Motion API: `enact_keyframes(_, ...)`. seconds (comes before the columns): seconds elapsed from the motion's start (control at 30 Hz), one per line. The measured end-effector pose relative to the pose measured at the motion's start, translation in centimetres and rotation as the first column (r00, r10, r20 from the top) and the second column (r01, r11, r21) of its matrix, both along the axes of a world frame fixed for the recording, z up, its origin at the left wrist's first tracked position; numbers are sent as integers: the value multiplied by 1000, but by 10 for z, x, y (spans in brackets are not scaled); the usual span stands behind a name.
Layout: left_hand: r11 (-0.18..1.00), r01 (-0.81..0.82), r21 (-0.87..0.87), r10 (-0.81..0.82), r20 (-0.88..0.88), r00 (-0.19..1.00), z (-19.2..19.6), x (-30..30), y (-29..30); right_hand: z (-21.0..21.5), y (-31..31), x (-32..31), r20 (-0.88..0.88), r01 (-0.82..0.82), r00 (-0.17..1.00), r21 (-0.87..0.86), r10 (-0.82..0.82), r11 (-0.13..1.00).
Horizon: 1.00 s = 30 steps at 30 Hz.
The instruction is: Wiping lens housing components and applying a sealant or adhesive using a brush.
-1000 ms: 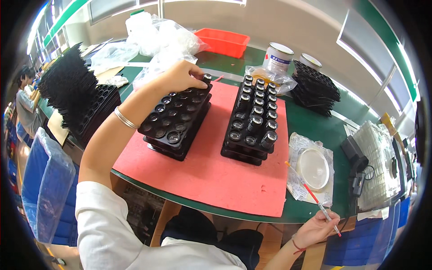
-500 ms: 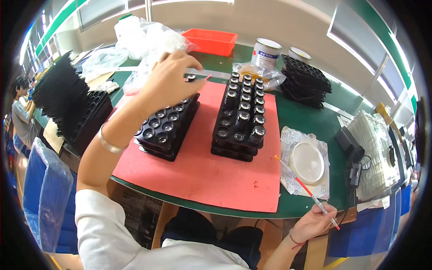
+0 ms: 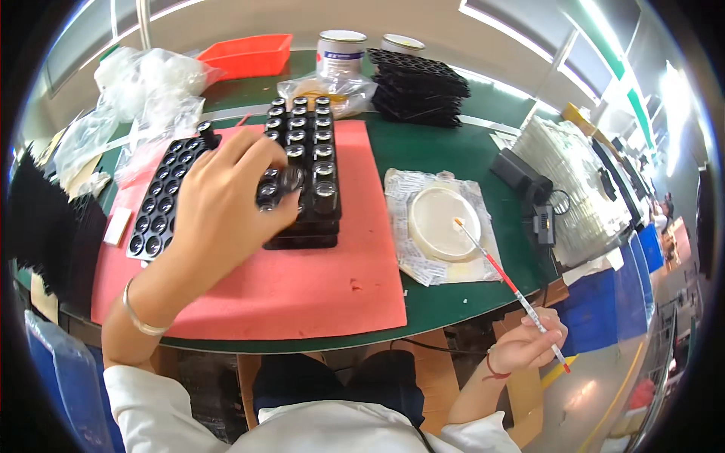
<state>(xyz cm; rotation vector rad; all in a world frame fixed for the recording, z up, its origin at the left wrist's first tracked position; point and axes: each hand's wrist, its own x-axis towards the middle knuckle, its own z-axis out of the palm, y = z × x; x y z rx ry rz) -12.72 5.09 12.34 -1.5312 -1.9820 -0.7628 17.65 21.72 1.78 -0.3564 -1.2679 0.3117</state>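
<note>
My left hand (image 3: 226, 204) reaches over the red mat (image 3: 302, 294) to the black tray of small round lens parts (image 3: 306, 143). Its fingertips pinch one lens part (image 3: 291, 180) near the tray's front left. An emptier black tray (image 3: 162, 204) lies just left of it, partly under my wrist. My right hand (image 3: 525, 343) hangs off the table's front right edge and grips a thin red-and-white stick (image 3: 502, 275), whose tip points over a round white dish (image 3: 442, 223) on a clear bag.
At the back stand a stack of black trays (image 3: 419, 83), two white tins (image 3: 340, 53), a red bin (image 3: 245, 54) and crumpled clear bags (image 3: 147, 83). More black trays (image 3: 45, 226) pile at the left. A black adapter with cable (image 3: 529, 185) lies right.
My left hand came back from the far bags toward me and now pinches a lens part on the full tray. The view swung left and closer. The right hand stays put.
</note>
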Motion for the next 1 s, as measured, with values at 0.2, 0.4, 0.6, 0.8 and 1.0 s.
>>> enact_keyframes(0.2, 879, 477, 0, -471, 155, 868, -42, 34, -26, 5, 4, 15, 277, 36, 959, 84, -58, 996)
enact_keyframes(0.4, 904, 419, -86, -359, 379, 853, -77, 36, -27, 10, 0, 6, 480, -1, 875, 150, -72, 989)
enact_keyframes(0.6, 896, 444, 0, -297, 743, 600, -69, 35, -29, 11, -7, -5, 424, 15, 905, 54, -37, 998)
enact_keyframes(0.8, 913, 406, 49, -131, 975, 177, -67, 25, -28, 13, -15, -18, 46, -65, 996, -231, 78, 971)
enact_keyframes(1.0, 882, 452, 135, -152, 988, 2, -72, 20, -27, 6, -39, -16, -244, -606, 794, -241, 557, 758)
